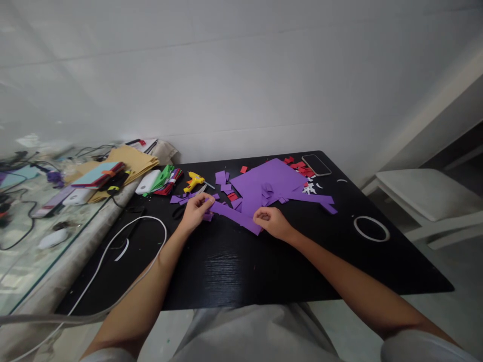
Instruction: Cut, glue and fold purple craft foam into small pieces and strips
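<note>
A long purple strip [236,216], like craft foam or thick paper, stretches between my two hands over the black table. My left hand [197,211] pinches its left end between thumb and fingers. At the strip's right end my right hand [274,222] is closed on it, fingers curled. Just beyond lies a large purple sheet [256,176] with small purple cut pieces [267,190] on top. Scissors [178,212] lie partly hidden behind my left hand, and a yellow glue gun [193,182] rests farther back.
Red scraps [302,167], white scraps [310,188] and a phone [316,165] lie at the back right. A white ring [372,229] is on the right. A white cable [164,229] loops across my left forearm. Green bundled strips [163,178] sit back left; a white chair [426,193] stands right.
</note>
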Available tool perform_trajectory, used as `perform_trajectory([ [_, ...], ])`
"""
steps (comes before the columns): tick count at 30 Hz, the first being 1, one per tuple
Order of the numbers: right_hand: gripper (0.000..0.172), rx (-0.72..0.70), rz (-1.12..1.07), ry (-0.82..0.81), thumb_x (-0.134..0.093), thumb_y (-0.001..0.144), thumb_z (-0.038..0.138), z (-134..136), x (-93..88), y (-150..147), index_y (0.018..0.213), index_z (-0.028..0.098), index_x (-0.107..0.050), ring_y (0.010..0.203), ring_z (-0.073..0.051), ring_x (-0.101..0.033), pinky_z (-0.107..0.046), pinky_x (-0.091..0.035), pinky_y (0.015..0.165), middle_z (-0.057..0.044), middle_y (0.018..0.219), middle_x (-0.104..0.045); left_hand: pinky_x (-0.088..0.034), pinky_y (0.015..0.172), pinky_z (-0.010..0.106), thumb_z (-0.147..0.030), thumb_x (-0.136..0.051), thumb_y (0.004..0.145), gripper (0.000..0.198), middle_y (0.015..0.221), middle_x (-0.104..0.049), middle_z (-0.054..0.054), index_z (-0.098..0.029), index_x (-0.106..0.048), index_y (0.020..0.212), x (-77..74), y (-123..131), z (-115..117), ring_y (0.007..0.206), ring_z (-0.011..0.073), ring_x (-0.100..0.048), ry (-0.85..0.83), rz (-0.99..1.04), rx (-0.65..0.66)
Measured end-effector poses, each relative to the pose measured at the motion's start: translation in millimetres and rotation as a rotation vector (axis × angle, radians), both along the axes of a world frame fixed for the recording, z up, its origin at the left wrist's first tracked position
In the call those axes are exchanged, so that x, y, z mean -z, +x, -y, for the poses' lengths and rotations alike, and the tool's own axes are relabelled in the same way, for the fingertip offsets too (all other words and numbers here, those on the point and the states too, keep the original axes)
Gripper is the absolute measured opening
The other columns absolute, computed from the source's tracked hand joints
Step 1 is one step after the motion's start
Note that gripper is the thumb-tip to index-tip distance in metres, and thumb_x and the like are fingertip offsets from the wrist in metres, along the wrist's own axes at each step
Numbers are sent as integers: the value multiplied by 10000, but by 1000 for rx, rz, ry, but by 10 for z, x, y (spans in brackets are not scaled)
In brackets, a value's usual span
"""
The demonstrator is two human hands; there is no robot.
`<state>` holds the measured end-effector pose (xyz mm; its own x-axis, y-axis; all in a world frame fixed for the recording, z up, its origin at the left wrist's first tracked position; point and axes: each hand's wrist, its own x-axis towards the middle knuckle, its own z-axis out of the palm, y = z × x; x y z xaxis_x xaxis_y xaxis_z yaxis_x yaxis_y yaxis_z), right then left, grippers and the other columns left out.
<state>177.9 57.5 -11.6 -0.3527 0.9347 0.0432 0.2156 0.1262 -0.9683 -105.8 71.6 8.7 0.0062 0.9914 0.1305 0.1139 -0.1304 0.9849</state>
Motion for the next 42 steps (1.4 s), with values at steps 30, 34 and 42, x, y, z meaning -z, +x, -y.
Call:
perform_trajectory([
  [30,112,-62,-152,-127,-642,708,286,-32,-37,29,717,184,-597,515,-138,-589,-272,-505,565,10,574,-626,-453,452,223,-453,-750,789,317,601,-626,-20,-164,-623,819,44,-95,-82,444,104,-548,37,142,-107],
  [34,111,-187,-299,-263,-649,690,277,-23,-71,25,726,174,-628,656,-166,-638,-311,-550,686,-21,702,-667,-443,406,206,-474,-758,787,357,586,-655,0,-158,-608,853,24,-84,-76,452,128,-599,13,182,-16],
  [42,289,-393,-408,-522,-685,786,405,39,-93,3,678,142,-633,827,-223,-717,-325,-541,790,-93,912,-714,-471,422,198,-564,-737,794,441,573,-678,22,-155,-581,848,-30,81,50,449,131,-619,-108,94,186],
])
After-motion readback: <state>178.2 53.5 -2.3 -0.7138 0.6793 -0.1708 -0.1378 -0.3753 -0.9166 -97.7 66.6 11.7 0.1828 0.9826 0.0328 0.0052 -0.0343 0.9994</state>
